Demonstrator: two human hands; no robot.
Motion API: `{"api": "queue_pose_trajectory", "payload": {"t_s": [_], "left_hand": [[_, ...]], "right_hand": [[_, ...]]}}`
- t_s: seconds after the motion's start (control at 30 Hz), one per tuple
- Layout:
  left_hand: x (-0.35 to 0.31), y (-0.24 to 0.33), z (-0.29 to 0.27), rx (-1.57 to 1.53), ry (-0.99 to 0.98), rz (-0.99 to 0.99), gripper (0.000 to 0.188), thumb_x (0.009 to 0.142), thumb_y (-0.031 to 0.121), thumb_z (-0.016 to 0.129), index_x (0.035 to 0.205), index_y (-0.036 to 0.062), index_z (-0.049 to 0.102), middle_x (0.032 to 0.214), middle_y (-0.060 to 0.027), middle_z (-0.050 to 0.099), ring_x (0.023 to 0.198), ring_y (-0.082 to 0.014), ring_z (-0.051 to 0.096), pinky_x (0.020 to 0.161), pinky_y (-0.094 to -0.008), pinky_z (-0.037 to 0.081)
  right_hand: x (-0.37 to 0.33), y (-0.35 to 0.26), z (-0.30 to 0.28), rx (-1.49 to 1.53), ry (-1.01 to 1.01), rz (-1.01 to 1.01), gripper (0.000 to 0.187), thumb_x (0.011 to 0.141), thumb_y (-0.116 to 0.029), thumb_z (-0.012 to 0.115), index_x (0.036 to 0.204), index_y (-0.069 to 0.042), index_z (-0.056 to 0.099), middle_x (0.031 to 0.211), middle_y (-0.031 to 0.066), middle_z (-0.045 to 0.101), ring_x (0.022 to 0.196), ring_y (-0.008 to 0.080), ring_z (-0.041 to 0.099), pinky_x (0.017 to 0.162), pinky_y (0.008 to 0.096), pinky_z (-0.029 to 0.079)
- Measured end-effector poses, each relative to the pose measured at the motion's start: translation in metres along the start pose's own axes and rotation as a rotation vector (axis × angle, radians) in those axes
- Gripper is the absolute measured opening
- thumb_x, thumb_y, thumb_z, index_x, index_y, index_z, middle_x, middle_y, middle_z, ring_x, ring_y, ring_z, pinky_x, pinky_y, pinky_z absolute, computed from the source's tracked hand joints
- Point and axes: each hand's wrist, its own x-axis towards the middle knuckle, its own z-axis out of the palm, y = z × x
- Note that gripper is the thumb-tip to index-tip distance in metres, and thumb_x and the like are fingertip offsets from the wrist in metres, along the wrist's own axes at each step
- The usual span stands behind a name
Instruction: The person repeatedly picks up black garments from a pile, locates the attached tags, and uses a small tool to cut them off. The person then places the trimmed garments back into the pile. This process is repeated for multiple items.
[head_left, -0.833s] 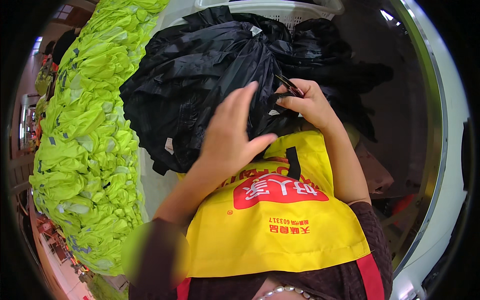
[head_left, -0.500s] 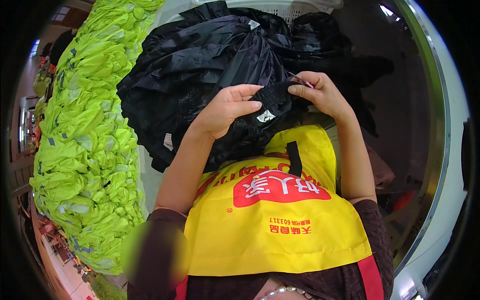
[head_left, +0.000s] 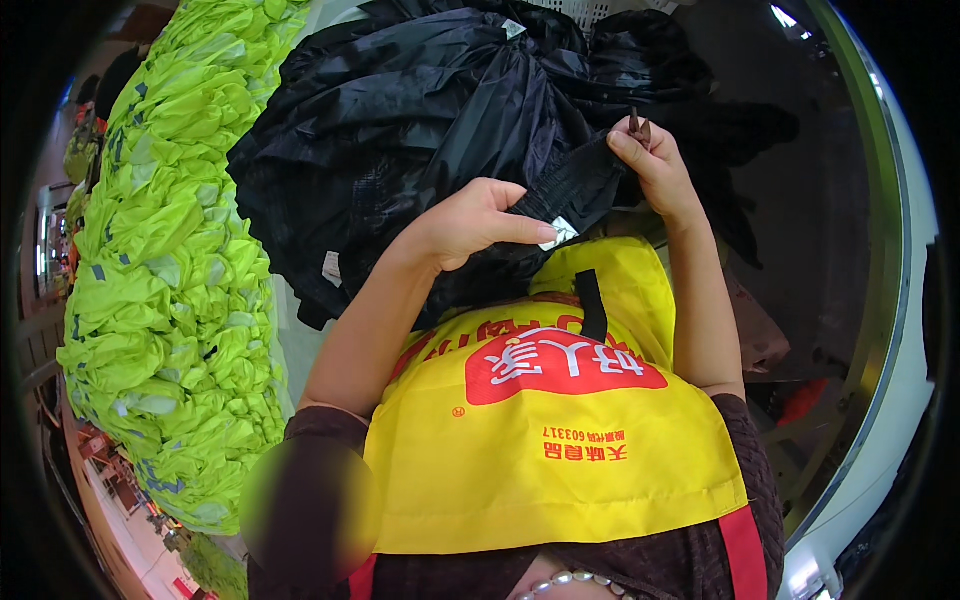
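Observation:
A black garment [head_left: 400, 130] of thin, shiny fabric lies in a crumpled heap in front of me. My left hand [head_left: 475, 225] pinches its gathered elastic band [head_left: 555, 190] between thumb and fingers, with a white label [head_left: 563, 233] right by the thumb tip. Farther right, my right hand [head_left: 655, 170] is closed around small thread snips [head_left: 638, 125], their dark tips pointing up past the fingers. The band stretches up to the right thumb, which touches its end; whether those fingers also grip the cloth is hard to see.
Bright yellow-green garments [head_left: 180, 270] are piled high along my left side. A white slatted basket [head_left: 575, 10] stands behind the black heap. On the right runs a curved-looking metal edge [head_left: 885, 240]. My yellow apron [head_left: 550, 480] spreads below my hands.
My right hand has moved up and right with the snips, whose tips now point upward. The elastic band is drawn out longer between my hands. My left hand has shifted slightly right.

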Motion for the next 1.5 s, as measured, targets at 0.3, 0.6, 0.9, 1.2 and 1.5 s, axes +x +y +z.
{"api": "queue_pose_trajectory", "payload": {"t_s": [0.3, 0.6, 0.9, 1.2, 1.5], "left_hand": [[-0.002, 0.002, 0.020, -0.006, -0.065, 0.236, 0.017, 0.077, 0.004, 0.066, 0.093, 0.0013, 0.064, 0.086, -0.0009, 0.065, 0.075, -0.0055, 0.057, 0.068, -0.0199, 0.045], [0.007, -0.004, 0.023, -0.101, -0.030, 0.281, 0.017, 0.076, 0.003, 0.066, 0.093, 0.0021, 0.063, 0.083, 0.0024, 0.062, 0.072, -0.0032, 0.053, 0.066, -0.0181, 0.044], [0.007, -0.002, 0.026, -0.230, -0.038, 0.308, 0.023, 0.076, 0.002, 0.066, 0.099, 0.0023, 0.062, 0.091, -0.0015, 0.064, 0.081, -0.0073, 0.058, 0.075, -0.0212, 0.046], [0.007, 0.004, 0.026, -0.228, -0.041, 0.309, 0.024, 0.075, 0.002, 0.067, 0.098, 0.0017, 0.062, 0.090, -0.0018, 0.064, 0.081, -0.0078, 0.058, 0.075, -0.0222, 0.046], [0.005, 0.006, 0.023, -0.083, -0.033, 0.225, 0.025, 0.072, 0.002, 0.068, 0.097, 0.0016, 0.062, 0.090, -0.0026, 0.065, 0.079, -0.0068, 0.059, 0.075, -0.0201, 0.046]], "right_hand": [[0.013, 0.014, 0.006, 0.010, -0.038, 0.193, 0.009, 0.084, -0.015, 0.061, 0.082, -0.006, 0.060, 0.073, -0.0072, 0.054, 0.066, 0.0011, 0.047, 0.063, 0.0171, 0.038], [0.017, 0.023, 0.028, 0.023, -0.054, 0.290, 0.013, 0.081, -0.018, 0.066, 0.078, -0.009, 0.059, 0.067, -0.0083, 0.052, 0.059, 0.0008, 0.045, 0.056, 0.0168, 0.038], [0.007, 0.017, 0.031, -0.239, 0.124, 0.019, 0.011, 0.079, -0.014, 0.067, 0.083, -0.004, 0.062, 0.072, -0.0054, 0.055, 0.066, 0.0023, 0.048, 0.061, 0.0168, 0.038], [-0.045, -0.053, 0.022, -0.351, -0.001, -0.225, 0.020, 0.068, -0.005, 0.074, 0.085, -0.004, 0.066, 0.081, 0.0026, 0.060, 0.064, 0.0085, 0.052, 0.055, 0.0200, 0.038], [-0.042, -0.053, 0.019, -0.523, -0.070, -0.286, 0.010, 0.077, -0.007, 0.066, 0.084, -0.001, 0.060, 0.074, 0.0053, 0.058, 0.064, 0.0136, 0.053, 0.056, 0.0241, 0.041]]}}
